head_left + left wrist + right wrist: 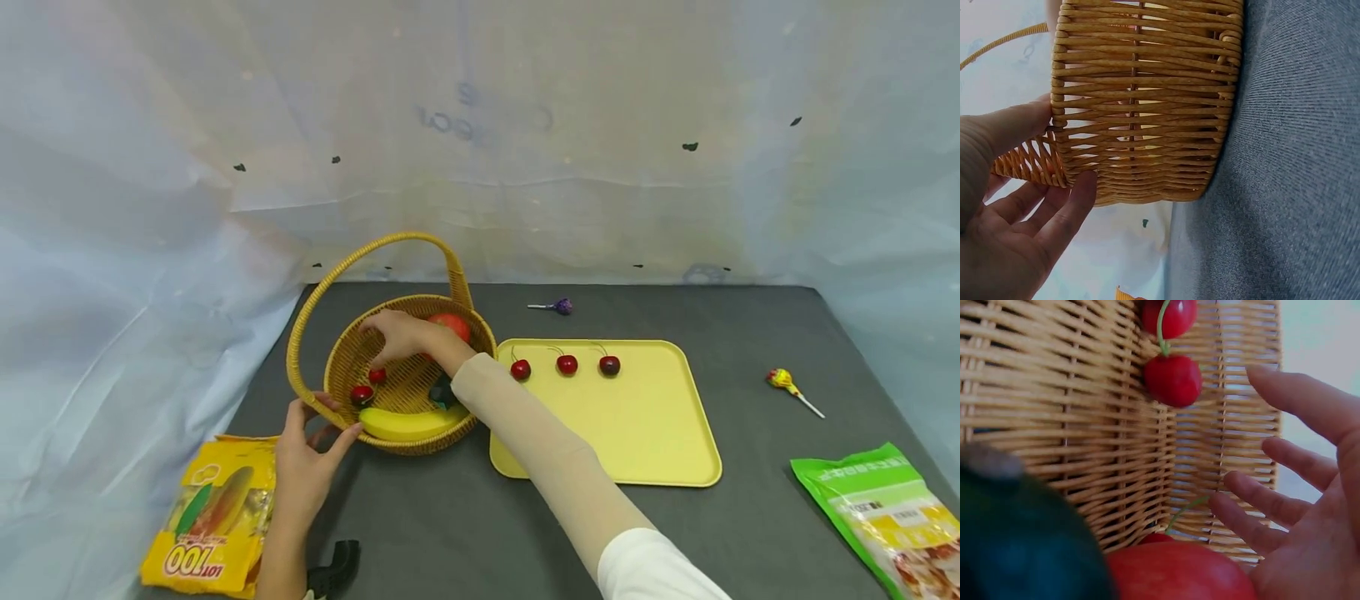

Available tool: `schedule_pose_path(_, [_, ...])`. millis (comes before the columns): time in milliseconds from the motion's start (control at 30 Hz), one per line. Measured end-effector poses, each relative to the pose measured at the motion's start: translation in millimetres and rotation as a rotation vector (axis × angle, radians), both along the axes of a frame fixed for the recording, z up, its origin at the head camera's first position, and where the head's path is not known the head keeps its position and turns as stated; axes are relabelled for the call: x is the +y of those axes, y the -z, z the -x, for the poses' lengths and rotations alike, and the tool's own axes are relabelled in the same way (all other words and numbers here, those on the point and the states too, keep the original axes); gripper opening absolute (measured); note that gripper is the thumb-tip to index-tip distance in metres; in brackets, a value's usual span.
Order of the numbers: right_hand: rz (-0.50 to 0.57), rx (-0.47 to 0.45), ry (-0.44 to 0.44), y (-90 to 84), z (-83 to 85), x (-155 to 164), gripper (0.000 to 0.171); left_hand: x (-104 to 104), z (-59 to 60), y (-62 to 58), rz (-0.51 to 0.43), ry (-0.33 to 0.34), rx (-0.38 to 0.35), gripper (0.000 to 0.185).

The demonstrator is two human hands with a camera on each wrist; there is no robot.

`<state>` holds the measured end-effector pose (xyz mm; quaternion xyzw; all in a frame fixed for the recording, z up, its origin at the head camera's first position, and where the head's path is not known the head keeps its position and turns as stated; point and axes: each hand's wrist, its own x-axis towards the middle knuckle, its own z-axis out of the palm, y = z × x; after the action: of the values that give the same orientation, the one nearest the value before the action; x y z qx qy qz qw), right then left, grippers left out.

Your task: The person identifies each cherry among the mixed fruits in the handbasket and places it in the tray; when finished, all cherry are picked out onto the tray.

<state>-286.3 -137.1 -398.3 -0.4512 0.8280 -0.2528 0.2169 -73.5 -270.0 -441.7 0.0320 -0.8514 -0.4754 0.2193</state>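
Head view: the yellow tray (660,433) at three o'clock holds three cherries (567,364), while the wicker basket (352,354) keeps two cherries (363,393) (a third peeks out). My right hand (397,332) hovers inside, fingers spread, gripping nothing; my left hand (303,446) steadies the rim at seven o'clock, fingers straight.

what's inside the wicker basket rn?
In the wicker basket: a banana, two cherries, a red fruit, a dark item, and the right hand. The hand and forearm hide part of the floor.
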Motion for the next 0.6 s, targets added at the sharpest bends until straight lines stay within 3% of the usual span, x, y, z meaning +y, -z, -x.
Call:
schedule_pose_path(167, [-0.058, 0.022, 0.083, 4.6, 3.3, 0, 0.070, 6, -1.0, -6.9, -0.008, 0.023, 0.016, 0.055])
schedule_pose_path(333, [-0.070, 0.004, 0.069, 3.8, 4.3, -1, 0.070, 17, -6.3, -24.8, -0.005, 0.020, 0.019, 0.052])
schedule_pose_path(600, [0.086, -0.089, 0.029, 1.9, 3.3, 3, 0.060, -1, -0.4, -1.5, -0.007, 0.016, 0.009, 0.057])
